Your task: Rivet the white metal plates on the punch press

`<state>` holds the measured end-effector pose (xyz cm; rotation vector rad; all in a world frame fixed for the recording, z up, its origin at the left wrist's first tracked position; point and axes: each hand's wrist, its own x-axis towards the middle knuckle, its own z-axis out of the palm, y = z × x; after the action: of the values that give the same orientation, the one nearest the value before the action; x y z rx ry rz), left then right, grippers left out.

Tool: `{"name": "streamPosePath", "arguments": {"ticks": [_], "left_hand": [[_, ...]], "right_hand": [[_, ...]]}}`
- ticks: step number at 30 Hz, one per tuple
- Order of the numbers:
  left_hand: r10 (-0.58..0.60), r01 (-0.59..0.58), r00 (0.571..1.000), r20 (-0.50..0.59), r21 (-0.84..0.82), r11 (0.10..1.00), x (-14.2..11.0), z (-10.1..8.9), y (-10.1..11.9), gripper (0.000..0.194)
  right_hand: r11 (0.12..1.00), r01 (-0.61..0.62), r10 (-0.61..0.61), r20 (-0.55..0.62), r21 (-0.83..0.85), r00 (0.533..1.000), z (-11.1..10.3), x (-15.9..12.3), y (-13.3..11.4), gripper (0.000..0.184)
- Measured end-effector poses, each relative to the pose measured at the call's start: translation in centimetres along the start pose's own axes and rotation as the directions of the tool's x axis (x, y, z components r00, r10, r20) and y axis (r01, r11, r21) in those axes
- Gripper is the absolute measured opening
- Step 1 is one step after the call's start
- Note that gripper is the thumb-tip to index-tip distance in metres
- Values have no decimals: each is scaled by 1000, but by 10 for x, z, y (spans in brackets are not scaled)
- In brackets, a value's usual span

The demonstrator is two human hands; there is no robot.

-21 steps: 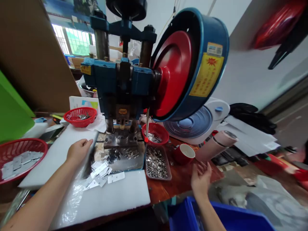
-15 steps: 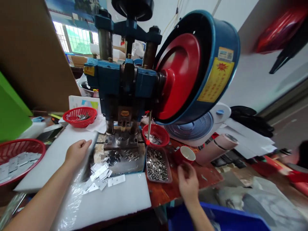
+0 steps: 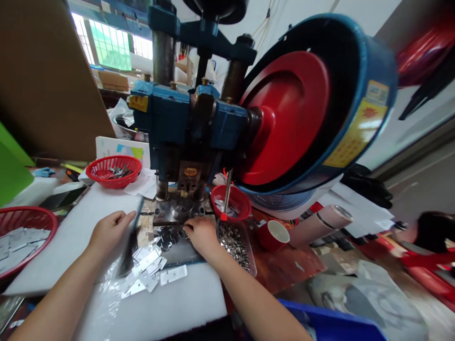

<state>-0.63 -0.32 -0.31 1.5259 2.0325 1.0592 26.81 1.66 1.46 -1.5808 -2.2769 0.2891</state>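
Rectangular white metal plates are heaped nearer than both hands. The left hand is closed narrow; whether anything is gripped in the right hand cannot be told. Small black metal pieces are scattered beside the latter; beyond, a blue metal press is seen.

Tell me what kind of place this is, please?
It looks like a small workshop where metal parts get made. You can see a big blue press with a red wheel, a pile of flat metal plates, and a red basket holding more.
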Motion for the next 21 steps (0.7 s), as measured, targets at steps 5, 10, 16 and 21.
{"name": "streamPosePath", "arguments": {"ticks": [5,10,16,21], "left_hand": [[97,-92,963,250,-31,995,-15,-9,28,39],[182,-284,851,493,140,948,-46,-22,45,36],[140,-329,851,506,306,893,-86,-13,36,28],[15,-151,855,519,221,964,-85,-12,41,29]], "right_hand": [[997,2,-2,2,-82,1000,5,-3,-4,14],[991,40,-26,-109,132,994,-8,1,-3,13],[991,112,-95,-210,72,973,-16,44,-4,15],[978,174,-193,-192,-112,962,-22,48,-4,20]]}}
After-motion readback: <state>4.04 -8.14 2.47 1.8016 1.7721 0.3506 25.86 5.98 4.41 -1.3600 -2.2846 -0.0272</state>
